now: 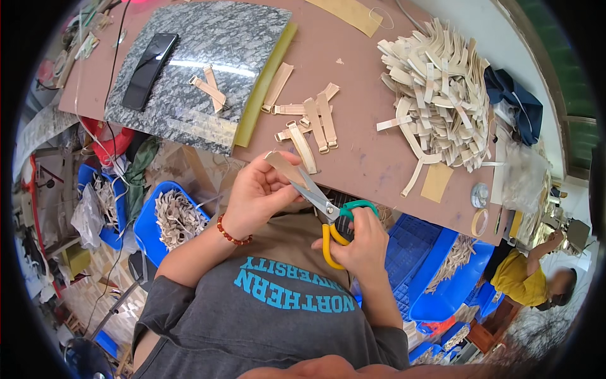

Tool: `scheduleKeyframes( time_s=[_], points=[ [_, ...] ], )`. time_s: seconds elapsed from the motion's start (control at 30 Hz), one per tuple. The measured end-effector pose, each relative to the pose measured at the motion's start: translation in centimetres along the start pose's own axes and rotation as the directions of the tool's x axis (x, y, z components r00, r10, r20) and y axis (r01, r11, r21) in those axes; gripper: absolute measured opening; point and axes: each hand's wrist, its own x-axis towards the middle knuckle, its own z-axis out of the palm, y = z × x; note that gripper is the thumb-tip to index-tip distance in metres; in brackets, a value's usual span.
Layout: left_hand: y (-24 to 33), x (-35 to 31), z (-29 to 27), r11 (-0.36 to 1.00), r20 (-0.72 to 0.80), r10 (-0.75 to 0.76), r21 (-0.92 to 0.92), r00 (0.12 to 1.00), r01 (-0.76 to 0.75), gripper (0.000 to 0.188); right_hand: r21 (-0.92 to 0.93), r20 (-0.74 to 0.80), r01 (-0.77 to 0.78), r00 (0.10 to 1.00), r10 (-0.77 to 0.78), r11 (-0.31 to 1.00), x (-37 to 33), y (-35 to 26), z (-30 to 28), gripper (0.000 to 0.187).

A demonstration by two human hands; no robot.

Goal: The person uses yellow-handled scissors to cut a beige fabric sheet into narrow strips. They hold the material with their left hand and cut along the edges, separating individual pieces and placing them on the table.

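A short beige strap [285, 168] is pinched between the thumb and fingers of my left hand [262, 192]. My right hand [361, 245] has its fingers through the handles of a pair of scissors [329, 211], one green and one yellow. The scissor blades point up and left and lie along the strap's lower end; whether they cut into it I cannot tell. Just beyond my hands, several beige straps with small metal buckles [320, 123] lie on the brown table [350, 167]. A few similar straps [209, 90] rest on a grey marbled slab [208, 38].
A black phone [149, 71] lies on the slab. At the right stands a big heap of pale straps [442, 95], with tape rolls [480, 196] nearer me. Blue chairs [148, 221] holding strap pieces flank me. A person in yellow [521, 278] is at the far right.
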Motion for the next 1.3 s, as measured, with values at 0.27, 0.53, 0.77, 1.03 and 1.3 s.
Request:
scheduleKeyframes(
  time_s=[0.27, 0.53, 0.77, 1.03, 1.3],
  points=[
    [-0.1, -0.1, -0.1, 0.996, -0.002, -0.053, -0.071, 0.999, 0.053, 0.038, 0.019, -0.011, 0.015, 1.000, -0.015, 1.000, 0.2, 0.0, -0.4, 0.070],
    [0.2, -0.2, 0.1, 0.993, -0.001, -0.086, -0.082, 0.996, 0.085, 0.037, -0.018, 0.002, 0.048, 0.999, -0.048, 0.999, 0.2, 0.3, -0.5, 0.068],
    [0.4, -0.3, 0.0, 0.989, 0.004, -0.127, -0.077, 0.992, 0.127, 0.039, 0.007, -0.040, 0.053, 0.998, -0.053, 0.999, -0.1, 0.3, -0.5, 0.064],
    [0.5, -0.4, 0.3, 0.992, -0.014, -0.107, -0.068, 0.994, 0.106, 0.038, -0.077, -0.114, 0.115, 0.986, -0.124, 0.990, -0.4, 0.9, 0.0, 0.054],
    [1.0, 0.7, -0.9, 0.997, -0.072, -0.038, -0.068, 0.997, 0.033, 0.031, -0.099, -0.155, 0.117, 0.979, -0.132, 0.988, -0.3, 1.2, 0.4, 0.054]
  ],
)
